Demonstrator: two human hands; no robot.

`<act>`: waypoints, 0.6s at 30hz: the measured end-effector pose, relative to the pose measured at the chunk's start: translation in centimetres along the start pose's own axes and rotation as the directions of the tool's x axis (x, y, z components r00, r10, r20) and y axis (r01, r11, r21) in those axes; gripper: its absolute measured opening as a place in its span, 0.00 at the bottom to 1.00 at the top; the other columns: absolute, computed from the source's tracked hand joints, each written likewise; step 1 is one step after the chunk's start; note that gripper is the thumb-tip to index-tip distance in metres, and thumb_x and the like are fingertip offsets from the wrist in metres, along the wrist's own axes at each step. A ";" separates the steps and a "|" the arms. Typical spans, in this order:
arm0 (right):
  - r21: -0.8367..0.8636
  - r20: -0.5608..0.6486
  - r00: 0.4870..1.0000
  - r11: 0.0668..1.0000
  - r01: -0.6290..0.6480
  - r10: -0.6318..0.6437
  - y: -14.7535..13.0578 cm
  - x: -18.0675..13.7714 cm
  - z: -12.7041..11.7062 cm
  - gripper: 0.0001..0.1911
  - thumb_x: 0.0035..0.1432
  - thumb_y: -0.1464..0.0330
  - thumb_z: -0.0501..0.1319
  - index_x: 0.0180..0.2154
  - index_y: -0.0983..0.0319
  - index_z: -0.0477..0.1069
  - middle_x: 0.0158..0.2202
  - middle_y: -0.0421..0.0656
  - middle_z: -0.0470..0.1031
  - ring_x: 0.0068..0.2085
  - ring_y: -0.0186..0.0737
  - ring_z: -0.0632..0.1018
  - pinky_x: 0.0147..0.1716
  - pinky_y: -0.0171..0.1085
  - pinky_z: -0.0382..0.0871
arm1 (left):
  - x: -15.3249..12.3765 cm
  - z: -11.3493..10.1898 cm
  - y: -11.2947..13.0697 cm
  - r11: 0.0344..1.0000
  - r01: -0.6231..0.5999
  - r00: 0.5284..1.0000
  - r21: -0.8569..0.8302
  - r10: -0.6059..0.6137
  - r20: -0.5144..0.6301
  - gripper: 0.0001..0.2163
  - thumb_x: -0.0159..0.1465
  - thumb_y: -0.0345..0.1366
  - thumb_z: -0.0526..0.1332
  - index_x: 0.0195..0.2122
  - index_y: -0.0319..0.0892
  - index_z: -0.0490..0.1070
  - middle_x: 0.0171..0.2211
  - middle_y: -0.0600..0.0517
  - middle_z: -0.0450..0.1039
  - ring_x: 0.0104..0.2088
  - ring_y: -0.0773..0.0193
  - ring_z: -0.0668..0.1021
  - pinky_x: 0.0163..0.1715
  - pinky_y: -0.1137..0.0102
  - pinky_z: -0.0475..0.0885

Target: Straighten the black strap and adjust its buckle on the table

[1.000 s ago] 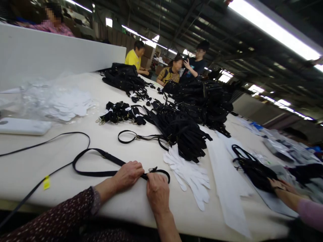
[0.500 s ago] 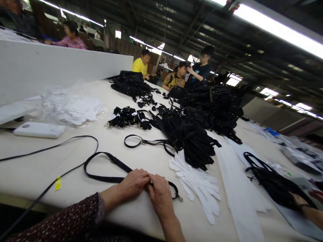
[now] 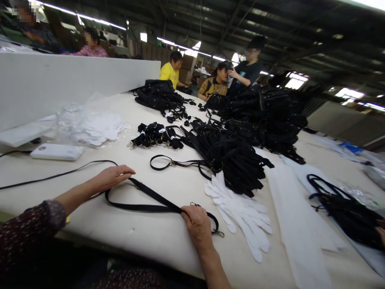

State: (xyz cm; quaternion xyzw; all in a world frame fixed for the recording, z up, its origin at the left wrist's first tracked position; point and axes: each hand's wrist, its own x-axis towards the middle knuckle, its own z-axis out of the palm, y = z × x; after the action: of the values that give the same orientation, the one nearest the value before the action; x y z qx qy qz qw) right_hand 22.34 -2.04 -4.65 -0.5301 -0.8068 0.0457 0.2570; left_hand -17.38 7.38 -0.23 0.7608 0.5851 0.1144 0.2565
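The black strap [image 3: 156, 196] lies doubled on the counter [image 3: 144, 233], its clip end gripped by the right hand [image 3: 197, 222]. The left hand [image 3: 112, 176] has just moved away to the loop, so handling now seems to span the strap; whether it pinches is hidden. White gloves [image 3: 237, 212] lie nearby.

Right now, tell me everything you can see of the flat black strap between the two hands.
The flat black strap, apparently woven fabric, forms a long, narrow loop over the off-white tabletop. Its rounded bend lies by the left hand; whether that hand grips it is unclear. The right hand holds it where the two runs meet. A small metal fitting sits on the upper run, nearer the left hand. Past the right hand, a short curl reaches a metal clasp.
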 end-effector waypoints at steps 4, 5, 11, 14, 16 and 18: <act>0.015 0.006 1.000 1.000 0.019 -0.019 0.1 -0.1 -0.1 0.06 0.62 0.71 0.63 0.41 0.55 0.75 0.37 0.39 0.81 0.42 0.41 0.78 0.45 0.40 0.65 | -0.8 -0.4 0.2 0.999 0.047 0.994 0.026 -0.049 0.100 0.17 0.59 0.47 0.57 0.43 0.46 0.78 0.45 0.47 0.79 0.46 0.49 0.78 0.50 0.60 0.69; 0.020 0.003 1.000 1.000 0.017 -0.017 0.2 -0.2 -0.2 0.06 0.62 0.71 0.63 0.41 0.55 0.75 0.37 0.39 0.82 0.41 0.41 0.78 0.45 0.40 0.65 | -0.9 -0.5 0.4 0.998 0.059 0.991 0.024 -0.062 0.115 0.16 0.56 0.46 0.58 0.41 0.45 0.78 0.43 0.47 0.79 0.44 0.49 0.78 0.48 0.60 0.70; 0.032 0.010 1.000 0.999 -0.018 0.017 0.5 -0.3 -0.2 0.06 0.62 0.71 0.64 0.41 0.55 0.76 0.37 0.38 0.81 0.42 0.41 0.78 0.45 0.40 0.65 | -1.8 -1.1 0.2 0.955 0.238 0.958 -0.177 -0.201 0.203 0.14 0.53 0.48 0.61 0.35 0.45 0.72 0.31 0.51 0.78 0.36 0.51 0.80 0.38 0.63 0.71; 0.029 0.020 0.999 0.999 -0.037 0.036 0.8 -0.3 -0.3 0.07 0.62 0.71 0.63 0.42 0.55 0.76 0.37 0.38 0.82 0.42 0.42 0.78 0.45 0.40 0.65 | -3.4 -0.9 -0.2 0.869 0.359 0.919 -0.340 -0.264 0.293 0.21 0.56 0.59 0.56 0.35 0.45 0.68 0.28 0.51 0.77 0.32 0.54 0.81 0.32 0.66 0.73; 0.021 0.018 0.999 0.999 -0.038 0.037 1.1 -0.3 -0.3 0.07 0.63 0.70 0.62 0.42 0.56 0.76 0.38 0.38 0.82 0.42 0.42 0.78 0.45 0.41 0.66 | -5.0 -1.0 -0.2 0.770 0.446 0.885 -0.457 -0.304 0.353 0.24 0.57 0.62 0.56 0.35 0.45 0.69 0.26 0.51 0.76 0.30 0.56 0.80 0.30 0.67 0.72; 0.011 0.010 1.000 1.000 -0.027 0.027 1.3 -0.2 -0.3 0.07 0.64 0.69 0.61 0.43 0.56 0.76 0.38 0.39 0.82 0.42 0.43 0.79 0.45 0.41 0.66 | -6.8 -1.2 0.1 0.631 0.510 0.855 -0.585 -0.298 0.424 0.22 0.56 0.59 0.61 0.36 0.44 0.72 0.26 0.52 0.74 0.28 0.59 0.77 0.30 0.69 0.71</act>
State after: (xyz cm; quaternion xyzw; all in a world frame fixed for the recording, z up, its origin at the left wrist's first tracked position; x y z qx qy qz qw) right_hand 23.62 -1.72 -4.92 -0.5394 -0.8004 0.0562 0.2554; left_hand -19.86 1.26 1.68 0.4683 0.6149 0.1471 0.6172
